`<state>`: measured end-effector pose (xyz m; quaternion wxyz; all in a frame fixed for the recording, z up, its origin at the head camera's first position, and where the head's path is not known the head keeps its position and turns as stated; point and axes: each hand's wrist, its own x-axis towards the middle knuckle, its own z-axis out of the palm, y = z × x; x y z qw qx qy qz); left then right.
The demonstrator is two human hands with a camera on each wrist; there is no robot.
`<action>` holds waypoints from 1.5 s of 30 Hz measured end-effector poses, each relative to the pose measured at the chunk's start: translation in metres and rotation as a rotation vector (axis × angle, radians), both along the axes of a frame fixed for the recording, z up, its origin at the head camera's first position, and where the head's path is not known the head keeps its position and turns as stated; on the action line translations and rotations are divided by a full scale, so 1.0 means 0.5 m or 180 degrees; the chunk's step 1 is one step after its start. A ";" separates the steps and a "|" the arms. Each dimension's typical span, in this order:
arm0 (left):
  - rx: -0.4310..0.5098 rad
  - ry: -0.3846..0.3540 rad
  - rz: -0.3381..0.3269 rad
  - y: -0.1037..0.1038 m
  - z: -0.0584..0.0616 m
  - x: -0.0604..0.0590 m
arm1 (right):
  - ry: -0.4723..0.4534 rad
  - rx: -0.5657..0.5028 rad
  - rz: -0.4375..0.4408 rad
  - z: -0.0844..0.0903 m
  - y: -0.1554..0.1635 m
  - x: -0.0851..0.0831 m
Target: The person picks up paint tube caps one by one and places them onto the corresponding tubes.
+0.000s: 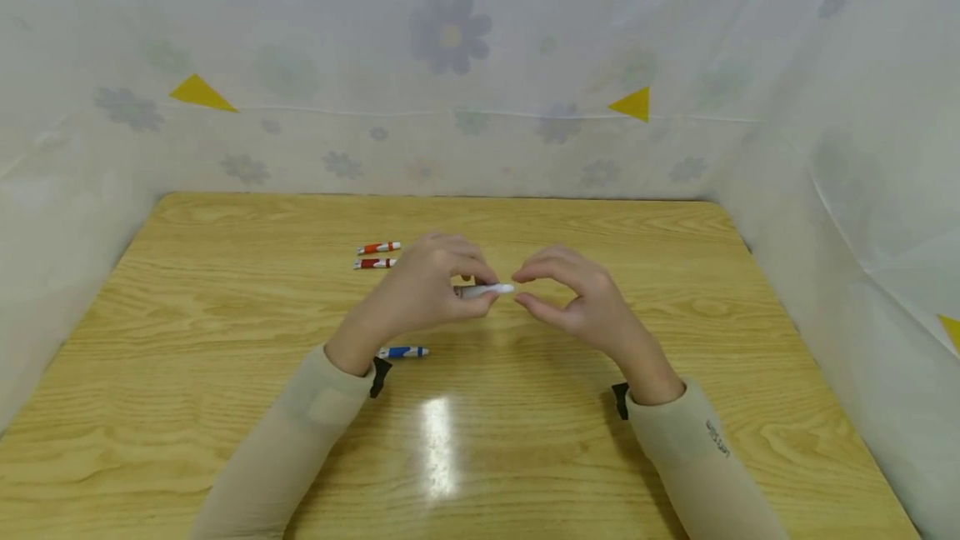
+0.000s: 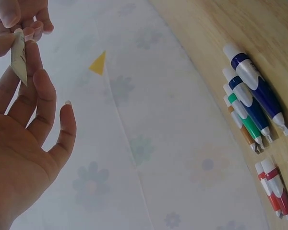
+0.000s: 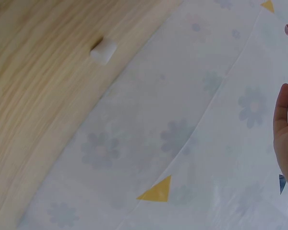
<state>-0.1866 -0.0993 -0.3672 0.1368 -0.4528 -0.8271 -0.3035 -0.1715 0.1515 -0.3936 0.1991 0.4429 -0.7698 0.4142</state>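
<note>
Currently the left hand [image 1: 420, 286] pinches a small white pen piece [image 1: 487, 290] by its fingertips above the middle of the wooden table [image 1: 225, 423]. The right hand [image 1: 577, 298] curls around the piece's free end, thumb and forefinger close, though whether they touch it is unclear. Such a light grip on smooth plastic could let the piece slip and roll across the glossy surface. Short, tubular red markers [image 1: 377, 255] and a blue marker [image 1: 403, 352] lie nearby. Thin floral sheeting [image 1: 450, 40] walls the table.
</note>
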 end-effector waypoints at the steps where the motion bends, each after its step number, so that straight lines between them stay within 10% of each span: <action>1: 0.0011 -0.0006 -0.0012 -0.001 0.000 0.000 | -0.0001 0.0010 0.0007 0.000 0.000 0.000; 45: -0.0008 0.0007 -0.0095 -0.004 -0.008 0.000 | -0.0027 0.0219 -0.0024 -0.006 -0.010 -0.002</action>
